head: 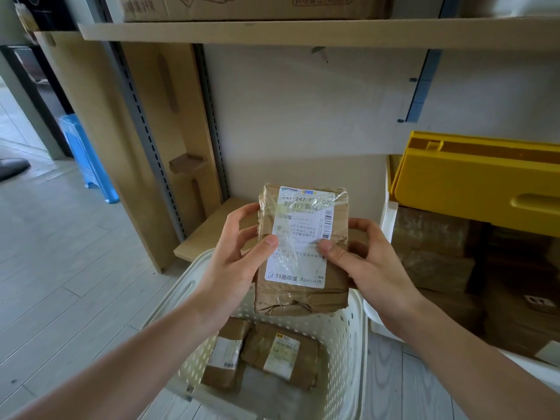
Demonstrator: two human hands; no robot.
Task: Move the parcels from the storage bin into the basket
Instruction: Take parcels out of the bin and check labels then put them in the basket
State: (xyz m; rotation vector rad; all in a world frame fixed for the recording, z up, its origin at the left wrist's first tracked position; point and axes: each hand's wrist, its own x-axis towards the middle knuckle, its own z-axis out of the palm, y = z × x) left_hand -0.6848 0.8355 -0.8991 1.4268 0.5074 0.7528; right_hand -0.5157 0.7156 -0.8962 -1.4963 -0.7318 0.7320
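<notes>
Both hands, left hand (239, 253) and right hand (368, 262), pinch the labelled parcel (303, 250) above the basket (353, 344) far rim; advisable to lower it flat beside the two parcels (263, 356) inside.

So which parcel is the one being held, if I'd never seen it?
Find the white basket with holes on the floor, below the shelves. Above it, the left hand and right hand grip a brown parcel upright. Unlike the two parcels lying in the basket, it is up in the air, its big white label facing you.
</notes>
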